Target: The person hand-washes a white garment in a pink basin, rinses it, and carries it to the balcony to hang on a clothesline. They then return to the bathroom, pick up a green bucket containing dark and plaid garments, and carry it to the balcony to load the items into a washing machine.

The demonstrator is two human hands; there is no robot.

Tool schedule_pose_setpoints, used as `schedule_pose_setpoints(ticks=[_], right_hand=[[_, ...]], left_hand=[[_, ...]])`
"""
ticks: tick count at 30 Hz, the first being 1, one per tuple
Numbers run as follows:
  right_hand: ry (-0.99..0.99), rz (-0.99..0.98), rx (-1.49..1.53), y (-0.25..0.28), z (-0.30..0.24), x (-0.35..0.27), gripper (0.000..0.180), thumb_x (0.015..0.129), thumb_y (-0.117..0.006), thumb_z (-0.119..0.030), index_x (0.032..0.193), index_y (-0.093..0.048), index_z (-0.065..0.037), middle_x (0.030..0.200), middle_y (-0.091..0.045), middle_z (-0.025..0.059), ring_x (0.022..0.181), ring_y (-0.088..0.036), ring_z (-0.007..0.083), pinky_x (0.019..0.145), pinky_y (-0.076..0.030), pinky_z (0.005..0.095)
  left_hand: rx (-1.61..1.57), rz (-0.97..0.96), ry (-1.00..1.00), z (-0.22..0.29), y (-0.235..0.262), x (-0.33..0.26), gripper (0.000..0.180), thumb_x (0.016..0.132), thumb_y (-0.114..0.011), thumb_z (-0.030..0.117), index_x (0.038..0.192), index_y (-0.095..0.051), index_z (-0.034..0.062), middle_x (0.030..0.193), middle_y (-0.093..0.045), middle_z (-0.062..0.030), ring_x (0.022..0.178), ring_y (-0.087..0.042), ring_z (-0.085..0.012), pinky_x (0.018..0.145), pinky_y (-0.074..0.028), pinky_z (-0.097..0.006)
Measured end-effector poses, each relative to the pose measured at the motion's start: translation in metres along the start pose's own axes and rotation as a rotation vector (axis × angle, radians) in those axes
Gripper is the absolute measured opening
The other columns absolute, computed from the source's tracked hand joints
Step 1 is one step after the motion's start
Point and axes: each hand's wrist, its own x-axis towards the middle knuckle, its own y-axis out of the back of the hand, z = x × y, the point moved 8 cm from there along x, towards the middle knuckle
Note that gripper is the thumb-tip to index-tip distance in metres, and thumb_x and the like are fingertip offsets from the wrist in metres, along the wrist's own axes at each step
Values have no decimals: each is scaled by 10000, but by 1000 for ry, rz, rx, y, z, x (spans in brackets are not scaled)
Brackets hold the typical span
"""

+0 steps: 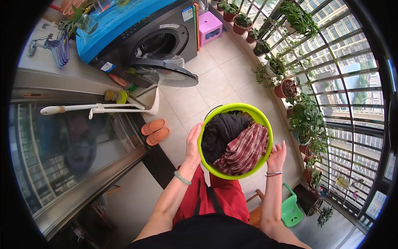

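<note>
1. The basin [262, 120] is lime green.
2. Inside it, one garment [219, 135] is black; the cloth [245, 150] is red-and-white plaid.
3. The slippers [155, 131] are orange.
4. The stool [209, 27] is pink.
5. The washing machine [166, 31] is dark grey, its cover [120, 20] blue.

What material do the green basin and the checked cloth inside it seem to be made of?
The green basin looks like smooth, glossy plastic: uniform bright colour, a rolled rim with a slight shine. The checked cloth appears to be soft woven fabric, perhaps cotton, since it folds and drapes loosely.

Bright daylight enters through the barred windows [352, 83] (right side), sharp centrally, with fisheye bending and black corners.
</note>
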Motion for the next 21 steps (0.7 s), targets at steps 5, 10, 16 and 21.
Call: schedule_pose_setpoints(ticks=[5, 10, 16, 21], right_hand=[[-35, -23, -58, -35, -11, 54, 353, 862, -643, -467, 835, -565, -123, 934, -601, 142, 906, -570, 317, 804, -483, 481], [-91, -1, -46, -48, -15, 117, 343, 863, -649, -446, 838, -560, -115, 991, -583, 146, 956, -551, 328, 881, -453, 518], [-148, 61, 22, -75, -9, 161, 322, 859, -656, -423, 850, -558, -116, 1021, -569, 142, 990, -531, 328, 922, -435, 514], [-137, 100, 63, -95, 2, 184, 310, 863, -655, -408, 858, -560, -113, 1006, -569, 140, 993, -523, 324, 930, -421, 528]], left_hand=[[100, 59, -53, -18, -6, 69, 494, 973, -544, 305, 1387, -454, 51, 1398, -452, -79, 1302, -401, -174, 1086, -306, -296], [59, 36, -33, -19, -36, 136, 561, 991, -506, 321, 1472, -332, 90, 1489, -335, -63, 1346, -339, -166, 1114, -256, -297], [212, 76, -99, -9, -55, 211, 605, 1012, -456, 347, 1505, -233, 77, 1537, -272, -65, 1401, -252, -145, 1134, -218, -285], [112, 47, 34, -16, -46, 265, 629, 1009, -452, 386, 1532, -160, 194, 1541, -228, -59, 1344, -323, -164, 1104, -276, -298]])
